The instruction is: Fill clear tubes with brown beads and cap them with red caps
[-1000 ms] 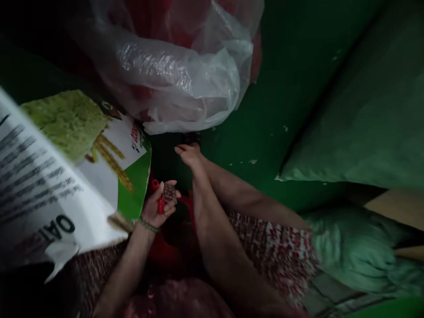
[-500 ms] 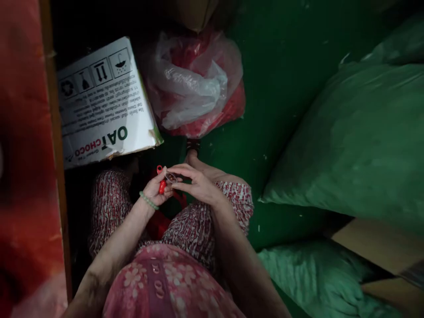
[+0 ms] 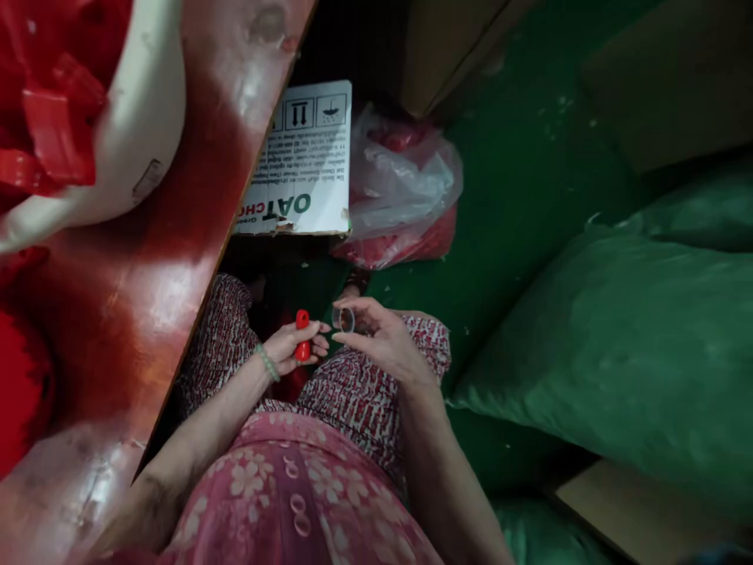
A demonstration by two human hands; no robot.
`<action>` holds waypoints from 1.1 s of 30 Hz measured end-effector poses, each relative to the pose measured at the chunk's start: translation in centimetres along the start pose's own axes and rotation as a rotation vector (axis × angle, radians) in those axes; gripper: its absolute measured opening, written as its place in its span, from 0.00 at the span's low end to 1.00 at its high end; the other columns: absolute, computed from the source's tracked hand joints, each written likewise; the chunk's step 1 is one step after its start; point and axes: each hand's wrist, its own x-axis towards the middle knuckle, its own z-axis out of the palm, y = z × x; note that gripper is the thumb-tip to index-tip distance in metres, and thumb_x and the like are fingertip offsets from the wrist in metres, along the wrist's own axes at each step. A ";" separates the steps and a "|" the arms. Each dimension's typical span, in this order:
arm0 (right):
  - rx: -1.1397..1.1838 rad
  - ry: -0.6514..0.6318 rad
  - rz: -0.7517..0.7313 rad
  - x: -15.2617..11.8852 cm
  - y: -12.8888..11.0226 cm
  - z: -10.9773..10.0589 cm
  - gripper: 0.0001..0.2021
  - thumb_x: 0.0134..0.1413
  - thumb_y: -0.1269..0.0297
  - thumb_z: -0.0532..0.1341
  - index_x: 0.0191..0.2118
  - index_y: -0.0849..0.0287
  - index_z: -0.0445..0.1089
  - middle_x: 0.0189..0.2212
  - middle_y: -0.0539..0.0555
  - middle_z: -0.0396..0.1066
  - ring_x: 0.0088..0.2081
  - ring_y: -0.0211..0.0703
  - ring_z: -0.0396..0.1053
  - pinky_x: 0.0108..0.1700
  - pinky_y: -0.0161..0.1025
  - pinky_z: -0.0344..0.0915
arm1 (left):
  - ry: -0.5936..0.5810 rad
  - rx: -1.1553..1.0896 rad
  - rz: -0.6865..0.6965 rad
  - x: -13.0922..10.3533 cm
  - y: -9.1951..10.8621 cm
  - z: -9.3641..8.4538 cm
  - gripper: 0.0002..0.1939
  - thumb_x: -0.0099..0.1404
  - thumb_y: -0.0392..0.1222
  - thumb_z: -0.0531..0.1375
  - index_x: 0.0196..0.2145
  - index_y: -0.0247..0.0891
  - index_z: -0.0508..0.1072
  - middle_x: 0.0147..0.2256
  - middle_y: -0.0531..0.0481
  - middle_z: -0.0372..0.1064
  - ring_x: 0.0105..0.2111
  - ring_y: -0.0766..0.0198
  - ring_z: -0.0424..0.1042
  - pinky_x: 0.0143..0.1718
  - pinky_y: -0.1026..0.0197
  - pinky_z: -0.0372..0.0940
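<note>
Over my lap, my left hand (image 3: 294, 346) grips a small red plastic piece (image 3: 302, 336) with a hole at its upper end. The thumb lies across it and the other fingertips show behind it. A hand's breadth to the right, my right hand (image 3: 380, 333) pinches a small clear ring-shaped piece (image 3: 343, 318), like a short cup, between thumb and fingers. Something small and brownish shows inside its rim. The two pieces are apart.
On the left, a reddish table (image 3: 176, 259) bears a white tub (image 3: 156, 102) of red plastic parts (image 3: 59, 125). Beyond my knees are a white carton (image 3: 306, 157) and a clear plastic bag (image 3: 405, 188) with red contents. Big green sacks (image 3: 617, 345) lie on the right.
My hands have separated, the clear piece moving right, away from the red piece. The view has shifted left, bringing the table and the white tub into sight.
</note>
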 end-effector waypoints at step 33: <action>-0.061 0.301 0.017 -4.6 1.2 1.9 0.18 0.45 0.57 0.70 0.42 0.55 0.70 0.36 0.53 0.75 0.36 0.46 0.72 0.45 0.47 0.70 | 0.036 0.380 0.166 -3.3 -0.6 -1.6 0.18 0.51 0.48 0.70 0.34 0.30 0.76 0.26 0.51 0.72 0.14 0.75 0.65 0.14 0.72 0.55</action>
